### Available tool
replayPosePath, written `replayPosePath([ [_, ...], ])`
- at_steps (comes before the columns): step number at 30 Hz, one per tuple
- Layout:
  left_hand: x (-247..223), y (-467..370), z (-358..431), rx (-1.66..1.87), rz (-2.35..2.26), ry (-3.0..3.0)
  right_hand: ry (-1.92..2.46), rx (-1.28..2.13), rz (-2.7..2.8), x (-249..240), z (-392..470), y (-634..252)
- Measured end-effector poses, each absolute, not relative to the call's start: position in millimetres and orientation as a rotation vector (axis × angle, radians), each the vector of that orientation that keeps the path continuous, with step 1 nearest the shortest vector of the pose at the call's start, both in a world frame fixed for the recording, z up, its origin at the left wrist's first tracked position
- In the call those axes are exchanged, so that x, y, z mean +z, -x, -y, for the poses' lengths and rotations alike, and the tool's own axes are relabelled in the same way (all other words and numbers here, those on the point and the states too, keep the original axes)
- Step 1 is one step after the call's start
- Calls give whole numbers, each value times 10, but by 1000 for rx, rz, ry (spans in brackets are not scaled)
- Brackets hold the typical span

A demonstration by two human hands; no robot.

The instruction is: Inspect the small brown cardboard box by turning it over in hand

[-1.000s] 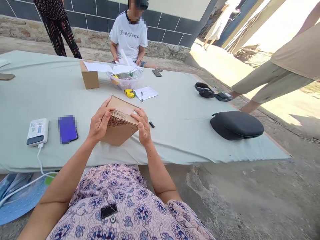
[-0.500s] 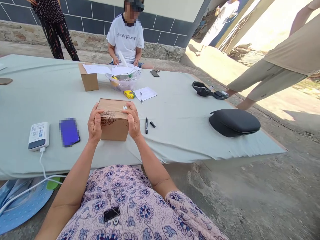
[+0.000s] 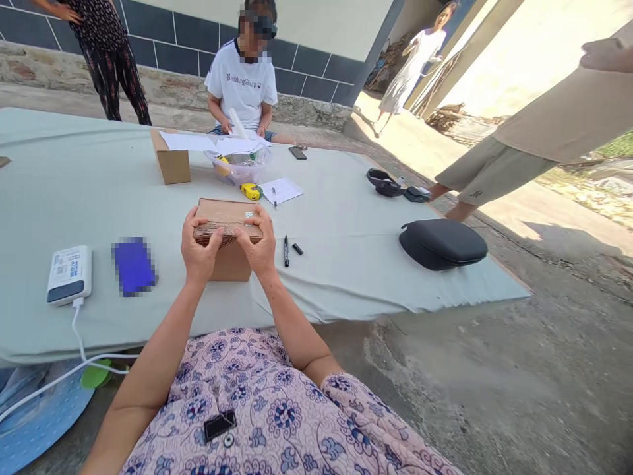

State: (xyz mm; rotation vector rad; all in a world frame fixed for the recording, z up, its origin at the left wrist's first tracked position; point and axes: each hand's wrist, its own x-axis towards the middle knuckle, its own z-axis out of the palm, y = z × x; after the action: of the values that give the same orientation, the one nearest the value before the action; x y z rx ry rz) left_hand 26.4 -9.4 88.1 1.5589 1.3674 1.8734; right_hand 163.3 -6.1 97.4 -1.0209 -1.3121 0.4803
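- Set outdoors in the head view: on a pale cloth-covered surface (image 3: 341, 198), backed on the far side by a dark-tiled wall (image 3: 316, 53). Wrinkled toward the near edge, so apt to bunch under anything dragged.
- Gripping the cardboard box (image 3: 228, 210), at the near middle, with the left hand (image 3: 200, 254) on its left side and the right hand (image 3: 262, 251) on its right; fingers clamped on those sides, with both thumbs at the near upper edge, tips apart.
- Could crease or split that edge if pressed too hard with the thumbs. Lined with dark strokes there; cannot tell whether drawn or frayed.
- Could tilt the box toward the near edge if pulled unevenly.
- Watch the black marker (image 3: 286, 251) just to the right, lying with its cap (image 3: 297, 249) off: could stain cloth or right forearm (image 3: 291, 316) if brushed.
- Mind the white cable (image 3: 76, 323) at near left: could drag the power bank (image 3: 69, 276) off if snagged.
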Motion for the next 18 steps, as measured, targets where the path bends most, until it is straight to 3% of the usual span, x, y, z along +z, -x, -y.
replayPosePath([
  [18, 782, -268, -72, 1797, -1187, -1642, 959, 569, 1414, 850, -130, -1966],
])
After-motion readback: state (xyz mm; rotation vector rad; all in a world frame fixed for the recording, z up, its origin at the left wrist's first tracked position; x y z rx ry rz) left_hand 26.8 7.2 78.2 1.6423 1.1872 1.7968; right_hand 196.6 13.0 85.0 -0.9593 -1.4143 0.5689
